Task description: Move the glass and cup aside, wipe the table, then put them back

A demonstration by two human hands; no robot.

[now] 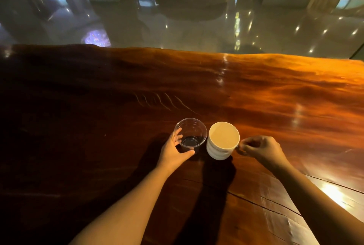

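Lower centre of frame: left hand (174,153) is wrapping the clear glass (190,136), right hand (260,149) is pinching the white ceramic cup (222,143) by its handle. Both on wooden table (98,126); glass looking slippery, breakable, cup heavier.

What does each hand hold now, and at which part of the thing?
The left hand grips the clear glass around its side wall. The right hand pinches the white cup at its handle side; the handle itself is hidden.
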